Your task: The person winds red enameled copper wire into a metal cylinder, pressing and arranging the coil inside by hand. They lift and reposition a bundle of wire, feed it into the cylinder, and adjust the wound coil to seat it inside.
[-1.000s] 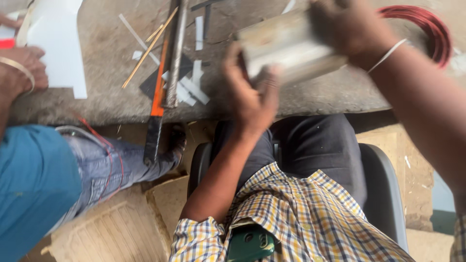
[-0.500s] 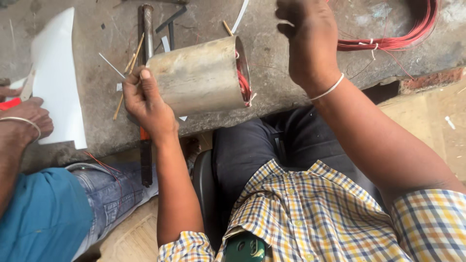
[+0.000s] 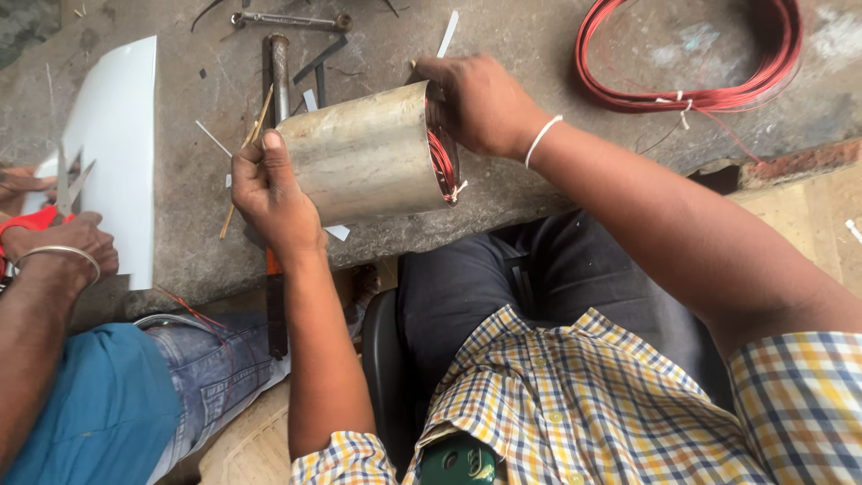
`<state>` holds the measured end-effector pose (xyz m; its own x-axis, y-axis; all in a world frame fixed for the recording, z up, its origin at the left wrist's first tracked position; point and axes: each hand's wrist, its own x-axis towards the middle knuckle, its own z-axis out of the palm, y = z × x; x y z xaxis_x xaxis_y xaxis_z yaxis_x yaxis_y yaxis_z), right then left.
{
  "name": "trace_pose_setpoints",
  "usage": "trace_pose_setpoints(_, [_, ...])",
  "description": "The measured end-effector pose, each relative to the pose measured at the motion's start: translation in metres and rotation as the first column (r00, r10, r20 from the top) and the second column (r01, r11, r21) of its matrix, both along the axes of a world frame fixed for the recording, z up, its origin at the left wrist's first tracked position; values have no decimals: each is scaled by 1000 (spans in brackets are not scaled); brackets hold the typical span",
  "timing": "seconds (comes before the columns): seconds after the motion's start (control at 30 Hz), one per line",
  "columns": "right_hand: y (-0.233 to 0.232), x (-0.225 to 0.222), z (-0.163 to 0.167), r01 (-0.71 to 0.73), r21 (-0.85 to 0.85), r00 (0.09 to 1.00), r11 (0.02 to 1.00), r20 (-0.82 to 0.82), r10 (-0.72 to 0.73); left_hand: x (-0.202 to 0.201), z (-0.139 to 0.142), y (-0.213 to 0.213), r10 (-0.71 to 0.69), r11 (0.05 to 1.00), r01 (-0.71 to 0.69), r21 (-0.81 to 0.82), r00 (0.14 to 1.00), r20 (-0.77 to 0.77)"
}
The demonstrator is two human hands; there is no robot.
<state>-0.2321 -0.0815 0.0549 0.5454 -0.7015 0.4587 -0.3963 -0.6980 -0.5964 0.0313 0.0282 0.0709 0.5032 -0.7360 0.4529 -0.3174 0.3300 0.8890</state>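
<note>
I hold the metal cylinder point(image 3: 364, 162), a motor stator with red winding wire point(image 3: 443, 162) at its open end, on its side above the bench edge. My left hand point(image 3: 269, 193) clamps its closed end, thumb on top; half a second ago this hand gripped lower on the shell. My right hand point(image 3: 480, 101), then raised clear, now presses its fingers into the wound end. Beyond my right wrist lies a red wire coil point(image 3: 718, 85). Left of my grip, a co-worker's hand point(image 3: 63, 242) cuts a white sheet point(image 3: 117, 135) with scissors point(image 3: 67, 180).

Cylinder point(image 3: 368, 162): dull silver-grey, red windings point(image 3: 442, 166) inside. Wire coil point(image 3: 718, 63): red. Sheet point(image 3: 117, 153): white. Shirt point(image 3: 593, 404): yellow-blue check.
</note>
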Motion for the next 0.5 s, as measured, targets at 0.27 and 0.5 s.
trace_pose_setpoints(0.27, [20, -12, 6, 23, -89, 1000, 996, -9, -24, -7, -9, 2, 81, 993, -72, -89, 991, 105])
trace_pose_setpoints(0.5, [43, -43, 23, 26, -179, 1000, 983, 17, -23, -30, -48, 19, 124, 964, -72, -256, 973, 195])
